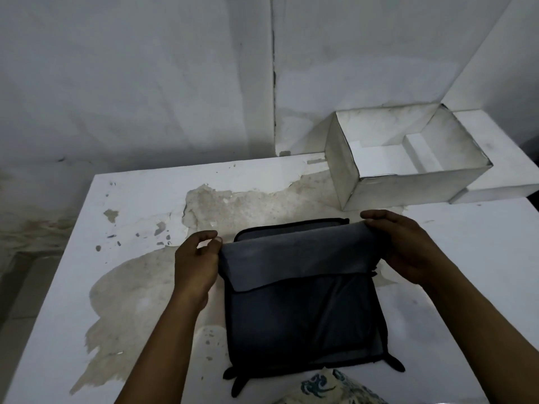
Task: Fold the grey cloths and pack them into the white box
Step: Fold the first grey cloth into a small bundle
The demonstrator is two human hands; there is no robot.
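A stack of grey cloths (306,319) with black edging lies on the white table (140,199) in front of me. The top grey cloth (294,260) is partly folded over, its fold lifted at the far side. My left hand (195,266) pinches its left corner between thumb and fingers. My right hand (408,246) grips the right corner, fingers curled over the fold. The white box (408,188) stands open at the back right of the table, apart from the cloths, and no cloth shows inside it.
The table's surface is peeled and stained in the middle and to the left. A white wall rises behind the table. A patterned blue and white fabric (329,386) shows at the bottom edge.
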